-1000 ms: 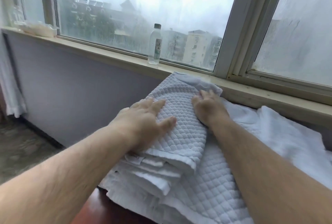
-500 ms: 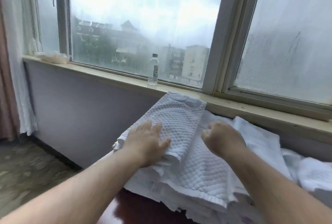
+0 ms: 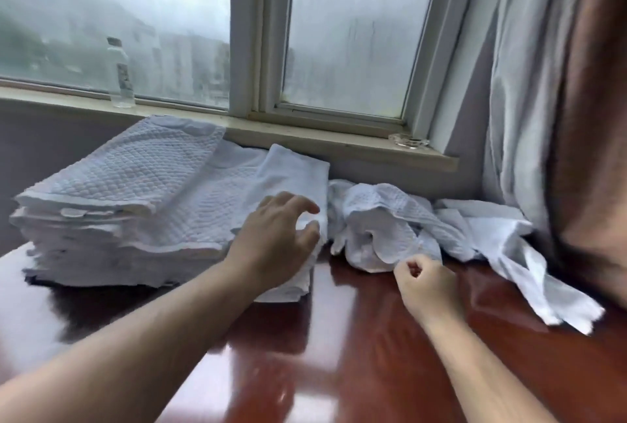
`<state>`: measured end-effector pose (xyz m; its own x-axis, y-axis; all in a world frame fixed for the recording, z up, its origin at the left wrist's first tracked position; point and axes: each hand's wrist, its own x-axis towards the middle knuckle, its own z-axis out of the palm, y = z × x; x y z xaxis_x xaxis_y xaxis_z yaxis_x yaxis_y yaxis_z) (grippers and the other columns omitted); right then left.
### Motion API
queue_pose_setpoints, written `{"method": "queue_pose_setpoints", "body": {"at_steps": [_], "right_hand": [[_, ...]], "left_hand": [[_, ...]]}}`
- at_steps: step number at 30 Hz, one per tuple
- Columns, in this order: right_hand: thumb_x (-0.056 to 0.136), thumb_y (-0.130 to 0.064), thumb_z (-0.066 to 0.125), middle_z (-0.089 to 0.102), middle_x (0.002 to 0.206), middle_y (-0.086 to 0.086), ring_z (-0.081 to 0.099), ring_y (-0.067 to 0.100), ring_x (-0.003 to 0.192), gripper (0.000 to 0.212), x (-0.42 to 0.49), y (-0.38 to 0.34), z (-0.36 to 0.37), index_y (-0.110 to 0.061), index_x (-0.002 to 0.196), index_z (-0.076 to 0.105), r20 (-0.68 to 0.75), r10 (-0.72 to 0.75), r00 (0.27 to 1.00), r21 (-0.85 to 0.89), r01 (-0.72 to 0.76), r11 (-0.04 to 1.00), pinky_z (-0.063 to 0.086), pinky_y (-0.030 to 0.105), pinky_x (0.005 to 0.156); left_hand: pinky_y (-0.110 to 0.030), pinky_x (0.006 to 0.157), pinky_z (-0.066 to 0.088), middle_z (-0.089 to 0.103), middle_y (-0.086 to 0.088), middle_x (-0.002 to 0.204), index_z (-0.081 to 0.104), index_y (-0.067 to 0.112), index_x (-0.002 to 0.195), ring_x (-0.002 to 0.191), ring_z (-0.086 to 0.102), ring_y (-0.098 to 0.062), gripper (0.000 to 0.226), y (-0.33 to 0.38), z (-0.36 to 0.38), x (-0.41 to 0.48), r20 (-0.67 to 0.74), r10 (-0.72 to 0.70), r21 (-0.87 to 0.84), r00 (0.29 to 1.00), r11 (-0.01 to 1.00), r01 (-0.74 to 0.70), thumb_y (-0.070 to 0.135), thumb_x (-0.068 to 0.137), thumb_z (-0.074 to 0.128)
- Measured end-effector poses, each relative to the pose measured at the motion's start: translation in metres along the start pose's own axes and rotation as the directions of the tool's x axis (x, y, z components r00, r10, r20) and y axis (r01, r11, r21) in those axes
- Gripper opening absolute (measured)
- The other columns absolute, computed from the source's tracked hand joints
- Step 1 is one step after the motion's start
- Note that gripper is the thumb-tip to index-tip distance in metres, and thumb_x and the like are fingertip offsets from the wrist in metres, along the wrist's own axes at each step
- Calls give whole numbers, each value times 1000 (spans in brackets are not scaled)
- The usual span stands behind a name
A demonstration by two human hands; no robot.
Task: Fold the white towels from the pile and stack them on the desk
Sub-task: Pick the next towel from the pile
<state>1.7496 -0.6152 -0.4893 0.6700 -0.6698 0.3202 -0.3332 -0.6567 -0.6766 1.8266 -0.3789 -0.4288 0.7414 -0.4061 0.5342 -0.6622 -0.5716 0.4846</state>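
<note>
A tall stack of folded white quilted towels (image 3: 135, 185) sits on the left of the glossy red-brown desk (image 3: 356, 354). To its right, against the wall, lies the crumpled pile of white towels (image 3: 380, 219), with one loose towel (image 3: 529, 273) trailing toward the desk's right side. My left hand (image 3: 274, 239) is at the right edge of the stack, fingers relaxed and spread, holding nothing. My right hand (image 3: 424, 283) hovers over the desk just in front of the crumpled pile, fingers curled into a loose fist with nothing in it.
A clear plastic bottle (image 3: 120, 76) stands on the windowsill behind the stack. A glass dish (image 3: 409, 142) sits at the sill's right end. Grey and brown curtains (image 3: 543, 83) hang at the right, touching the pile.
The view swung right, bringing the crumpled pile into sight. Both hands left the top of the stack: the left moved to its right edge, the right to the front of the pile.
</note>
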Motion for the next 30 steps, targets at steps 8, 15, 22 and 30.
{"method": "queue_pose_setpoints", "body": {"at_steps": [8, 15, 22, 30], "right_hand": [[93, -21, 62, 68, 80, -8, 63, 21, 87, 13, -15, 82, -32, -21, 82, 70, -9, 74, 997, 136, -72, 988, 39, 29, 72], [97, -35, 59, 66, 81, -9, 63, 14, 79, 9, 29, 101, -10, -27, 96, 63, 30, 136, 990, 285, -139, 949, 46, 27, 70], [88, -67, 54, 65, 130, 13, 64, 34, 117, 89, 104, 105, 31, -14, 155, 27, 41, 360, 932, 339, -352, 873, 52, 49, 99], [86, -35, 64, 68, 69, -9, 58, 6, 58, 18, 100, 109, 29, -23, 87, 78, 234, -35, 972, 698, -143, 702, 42, 20, 51]], "left_hand": [[-30, 101, 41, 55, 14, 111, 64, 31, 116, 115, 51, -12, 25, 38, 105, -8, 197, 14, -111, 980, 994, 8, 34, 93, 55], [-35, 91, 55, 62, 10, 106, 63, 26, 120, 98, 63, -9, 25, 35, 189, 1, 197, -270, -409, 943, 851, 329, 28, 95, 59], [-43, 83, 58, 66, 14, 102, 57, 28, 129, 92, 68, -13, 61, 27, 224, 47, 122, -503, -513, 856, 706, 488, 66, 83, 53], [-40, 84, 58, 71, 23, 93, 68, 37, 106, 89, 68, -2, 54, 26, 232, 67, 176, -479, -599, 860, 641, 480, 75, 70, 55]]}}
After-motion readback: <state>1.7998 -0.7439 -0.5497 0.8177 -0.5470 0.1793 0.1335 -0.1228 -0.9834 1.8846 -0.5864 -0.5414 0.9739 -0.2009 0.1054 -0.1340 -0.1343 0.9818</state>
